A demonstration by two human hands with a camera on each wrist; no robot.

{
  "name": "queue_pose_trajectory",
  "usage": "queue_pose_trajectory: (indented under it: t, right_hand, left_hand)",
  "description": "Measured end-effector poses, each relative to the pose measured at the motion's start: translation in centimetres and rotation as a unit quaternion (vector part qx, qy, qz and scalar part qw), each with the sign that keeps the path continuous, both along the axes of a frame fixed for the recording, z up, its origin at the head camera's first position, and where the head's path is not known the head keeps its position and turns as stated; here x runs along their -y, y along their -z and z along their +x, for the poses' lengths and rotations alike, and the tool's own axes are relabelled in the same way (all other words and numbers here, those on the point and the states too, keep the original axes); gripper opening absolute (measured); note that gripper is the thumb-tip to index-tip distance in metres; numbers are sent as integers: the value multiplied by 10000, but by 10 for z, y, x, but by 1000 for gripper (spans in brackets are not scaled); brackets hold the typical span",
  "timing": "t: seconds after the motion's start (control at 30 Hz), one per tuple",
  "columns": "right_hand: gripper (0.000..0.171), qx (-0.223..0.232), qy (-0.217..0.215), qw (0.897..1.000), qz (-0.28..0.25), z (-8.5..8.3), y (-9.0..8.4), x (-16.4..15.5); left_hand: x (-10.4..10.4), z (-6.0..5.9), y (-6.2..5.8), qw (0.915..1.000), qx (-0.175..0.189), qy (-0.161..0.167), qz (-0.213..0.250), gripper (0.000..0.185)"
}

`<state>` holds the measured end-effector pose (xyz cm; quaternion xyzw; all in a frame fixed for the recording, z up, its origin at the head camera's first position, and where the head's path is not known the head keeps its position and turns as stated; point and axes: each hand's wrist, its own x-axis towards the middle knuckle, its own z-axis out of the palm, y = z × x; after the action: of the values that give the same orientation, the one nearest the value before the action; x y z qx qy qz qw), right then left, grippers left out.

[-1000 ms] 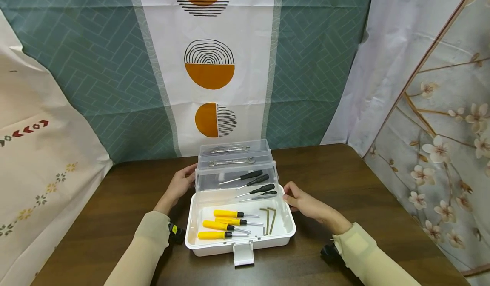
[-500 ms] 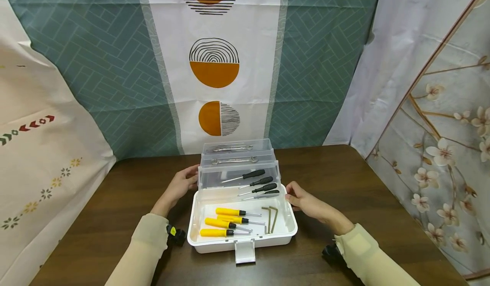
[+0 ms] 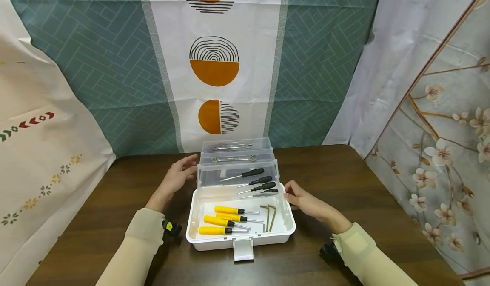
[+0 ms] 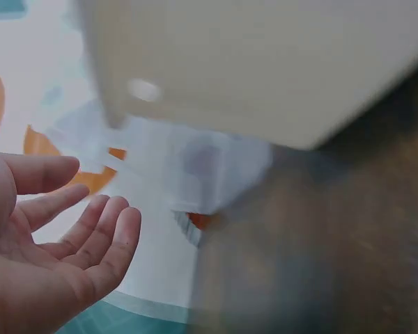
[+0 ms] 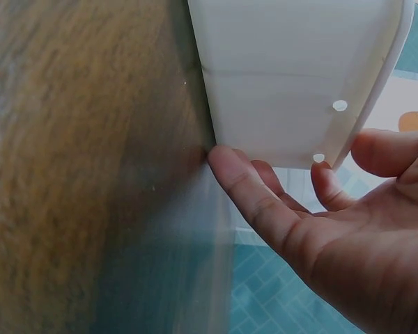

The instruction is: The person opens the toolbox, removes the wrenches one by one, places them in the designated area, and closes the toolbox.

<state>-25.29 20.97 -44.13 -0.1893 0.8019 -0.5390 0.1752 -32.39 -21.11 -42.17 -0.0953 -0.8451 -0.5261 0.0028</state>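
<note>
The white toolbox (image 3: 214,245) stands open on the wooden table (image 3: 325,171); the right hand (image 3: 304,201) grips its right rim; the left hand (image 3: 176,177) — released, fingers loose — is just beside the clear trays (image 3: 209,177).

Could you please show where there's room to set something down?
The brown wooden table is bare beyond the right hand and left of the cream left sleeve. It is crowded among the yellow-handled screwdrivers in the white plastic toolbox.
</note>
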Motion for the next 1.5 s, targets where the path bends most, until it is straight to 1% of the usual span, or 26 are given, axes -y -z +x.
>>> queue_pose_trajectory:
  t: [0.17, 0.27, 0.47, 0.7, 0.83, 0.97, 1.23, 1.5]
  right_hand:
    - [18, 25, -14, 10000, 8, 1, 0, 0]
    - [17, 46, 21, 10000, 31, 2, 0, -1]
    - [18, 77, 53, 9999, 59, 2, -1, -1]
    - [17, 86, 45, 9999, -28, 1, 0, -1]
    - [16, 78, 48, 9999, -44, -1, 0, 0]
    - [16, 71, 44, 10000, 12, -3, 0, 1]
    - [16, 145, 131, 9998, 60, -5, -1, 1]
    - [16, 151, 71, 9998, 54, -4, 0, 0]
  left_hand:
    - [-1, 4, -16, 9999, -49, 27, 111, 50]
    - [-3, 4, -24, 9998, -92, 81, 155, 51]
    - [-5, 0, -43, 9993, -281, 196, 138, 49]
    - [-10, -7, -70, 9986, -259, 446, 84, 43]
    - [-15, -8, -81, 9984, -305, 472, -42, 41]
    - [-21, -10, -87, 9980, -318, 524, -159, 39]
    - [-32, -15, -97, 9955, -428, 796, -299, 37]
    - [-40, -23, -107, 9908, -321, 1072, -755, 34]
